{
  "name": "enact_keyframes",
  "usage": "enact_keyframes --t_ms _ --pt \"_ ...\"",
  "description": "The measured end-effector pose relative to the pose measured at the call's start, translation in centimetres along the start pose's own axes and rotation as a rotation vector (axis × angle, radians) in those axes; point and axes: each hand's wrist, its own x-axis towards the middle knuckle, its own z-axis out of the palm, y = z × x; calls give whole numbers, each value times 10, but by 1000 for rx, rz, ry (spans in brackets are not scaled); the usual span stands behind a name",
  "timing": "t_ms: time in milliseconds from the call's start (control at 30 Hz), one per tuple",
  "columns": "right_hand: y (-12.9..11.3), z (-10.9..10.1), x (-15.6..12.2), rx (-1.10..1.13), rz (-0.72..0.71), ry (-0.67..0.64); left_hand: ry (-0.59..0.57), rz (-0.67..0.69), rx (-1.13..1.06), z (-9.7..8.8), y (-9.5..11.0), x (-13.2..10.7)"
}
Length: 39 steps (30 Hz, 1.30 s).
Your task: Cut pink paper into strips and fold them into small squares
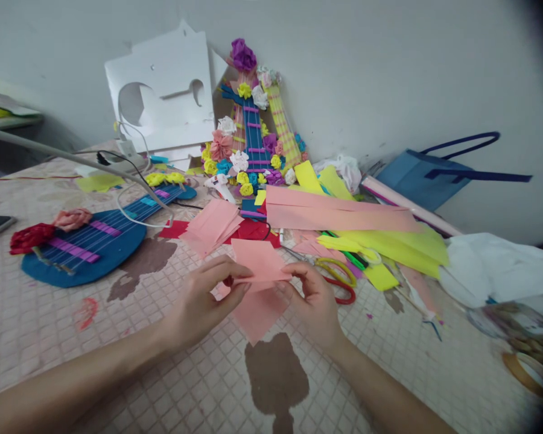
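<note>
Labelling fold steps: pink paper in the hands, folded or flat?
Partly folded: left hand and right hand pinch a crease across the pink paper, one flap above, the rest below.

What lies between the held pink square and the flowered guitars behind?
Head view: beyond the held pink square, a pile of pink squares on red sheets.

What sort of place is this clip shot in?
Probably a home craft table: left hand and right hand hold a pink paper square, beside scissors, paper strips and a flower-decked guitar.
</note>
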Motion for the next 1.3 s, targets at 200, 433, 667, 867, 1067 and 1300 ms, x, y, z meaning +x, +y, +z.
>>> enact_keyframes --t_ms 200,433,667,867,1067,1300 --pt "-1 -1 2 -30 -16 14 -7 17 10 0 0 -1" --pt "1 -2 3 -47 -15 6 -4 30 25 -1 -2 -1" --pt "0 -2 4 -38 -77 20 49 28 86 1 -1 -2" --pt "0 -3 4 -86 -147 59 67 -23 41 -1 -2 0" --pt "-3 -3 3 -18 -137 36 42 -5 -44 -6 -2 2" --pt "-4 -1 1 115 79 -36 -54 -155 -160 -5 3 0"
